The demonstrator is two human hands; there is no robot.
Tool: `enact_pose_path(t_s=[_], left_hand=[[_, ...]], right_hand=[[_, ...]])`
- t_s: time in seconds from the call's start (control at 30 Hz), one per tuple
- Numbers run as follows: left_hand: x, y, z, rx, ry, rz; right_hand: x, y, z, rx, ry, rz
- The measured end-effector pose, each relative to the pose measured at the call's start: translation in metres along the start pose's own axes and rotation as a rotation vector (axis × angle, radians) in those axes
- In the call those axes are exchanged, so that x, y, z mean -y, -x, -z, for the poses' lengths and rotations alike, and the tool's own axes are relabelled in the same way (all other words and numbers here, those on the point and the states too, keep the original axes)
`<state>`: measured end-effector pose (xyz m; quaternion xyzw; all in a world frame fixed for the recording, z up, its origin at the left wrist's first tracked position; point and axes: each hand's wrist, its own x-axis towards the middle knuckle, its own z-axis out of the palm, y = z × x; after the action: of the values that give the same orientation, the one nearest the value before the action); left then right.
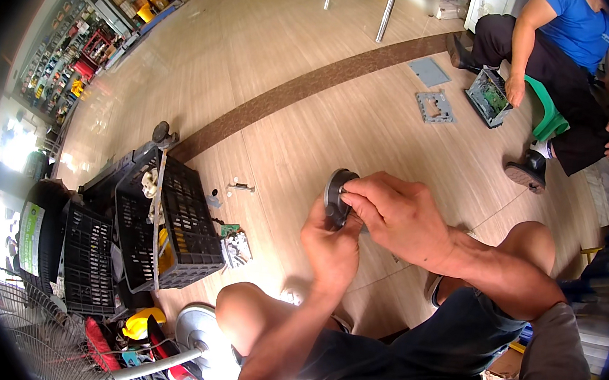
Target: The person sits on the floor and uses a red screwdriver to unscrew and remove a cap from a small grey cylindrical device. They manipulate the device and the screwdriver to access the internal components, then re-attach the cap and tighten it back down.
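In front of me, above the tiled floor, my left hand [332, 250] is closed around the lower edge of a round dark disc-shaped part [333, 194] with a grey rim. The disc is held up on edge, tilted. My right hand [408, 218] pinches at its near face with thumb and forefinger. Whatever small piece sits between those fingertips is too hidden to make out. Both forearms reach in from below, over my bent knees.
Black plastic crates [193, 208] stand at left, beside a fan [35, 325]. Small metal pieces [241, 187] lie near them. At upper right, a seated person in blue touches an opened metal case [489, 99] with a circuit board. A flat grey panel [429, 71] and metal frame [435, 107] lie nearby.
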<state>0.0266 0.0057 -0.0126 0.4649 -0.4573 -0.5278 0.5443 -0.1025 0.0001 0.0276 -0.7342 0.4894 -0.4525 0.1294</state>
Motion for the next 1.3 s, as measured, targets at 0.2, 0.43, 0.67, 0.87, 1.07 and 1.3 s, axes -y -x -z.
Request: enact_pose_path(t_s=[0.2, 0.43, 0.67, 0.87, 1.07, 1.3], left_hand=[[0.002, 0.000, 0.001, 0.018, -0.121, -0.055], [0.014, -0.008, 0.005, -0.032, 0.008, -0.047], [0.012, -0.006, -0.007, 0.012, 0.028, -0.098], [0.023, -0.011, 0.005, 0.009, -0.039, -0.099], [0.019, -0.010, 0.003, -0.001, -0.008, -0.096], [0.024, -0.012, 0.006, -0.004, -0.040, -0.101]], right_hand=[[-0.002, 0.004, 0.005, 0.008, 0.108, -0.002], [-0.007, -0.002, -0.001, 0.109, 0.062, 0.123], [-0.014, 0.006, -0.003, 0.104, 0.087, 0.114], [-0.012, 0.001, -0.003, 0.152, 0.074, 0.114], [-0.009, -0.002, -0.004, 0.155, 0.102, 0.093], [-0.009, -0.003, -0.005, 0.162, 0.133, 0.101]])
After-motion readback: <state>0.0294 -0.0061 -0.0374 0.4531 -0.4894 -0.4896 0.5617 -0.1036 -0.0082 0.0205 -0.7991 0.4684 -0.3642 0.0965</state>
